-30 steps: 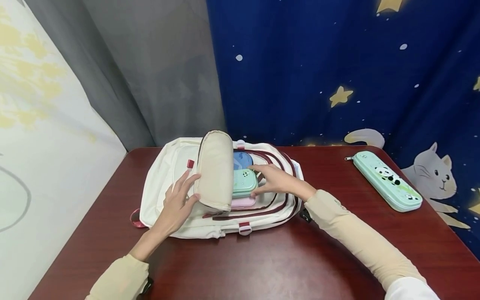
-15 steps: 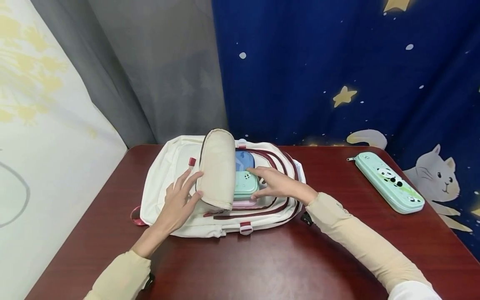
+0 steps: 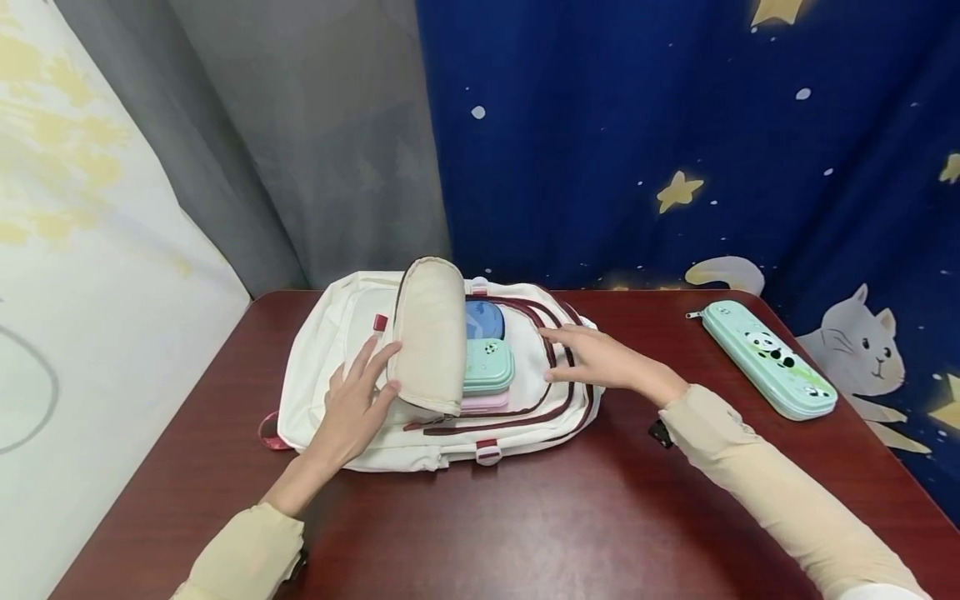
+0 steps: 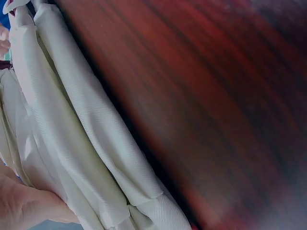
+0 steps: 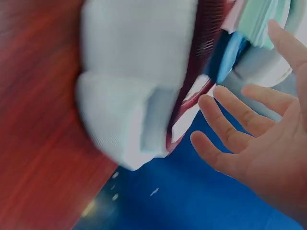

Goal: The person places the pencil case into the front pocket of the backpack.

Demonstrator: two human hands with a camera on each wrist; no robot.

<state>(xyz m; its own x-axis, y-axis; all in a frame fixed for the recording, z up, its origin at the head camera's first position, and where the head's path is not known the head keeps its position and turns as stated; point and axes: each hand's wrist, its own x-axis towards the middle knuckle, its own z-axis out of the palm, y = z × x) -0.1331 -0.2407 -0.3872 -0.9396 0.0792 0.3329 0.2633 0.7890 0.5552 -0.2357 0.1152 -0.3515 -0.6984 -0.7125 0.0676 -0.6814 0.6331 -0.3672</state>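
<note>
A white backpack (image 3: 322, 358) with dark red zips lies on the table, its front flap (image 3: 431, 337) folded back to the left. My left hand (image 3: 352, 417) holds the flap by its edge, with thumb and index finger at the lining. Inside the opened pocket, a mint green case (image 3: 487, 367) rests over a pink item (image 3: 485, 402), with a blue case (image 3: 484, 320) behind it. The flap covers their left ends. My right hand (image 3: 596, 358) is over the pocket's right end, fingers spread and holding nothing; the right wrist view also shows this hand (image 5: 259, 139) apart from the cases.
A mint green pencil case (image 3: 772, 358) with a panda print lies at the right side of the reddish-brown table (image 3: 525, 533). Behind the table hang a grey curtain (image 3: 322, 150) and a blue starry one (image 3: 585, 167).
My right hand has let go of the mint green case in the pocket and drawn back to the right. The left hand has stayed at the flap.
</note>
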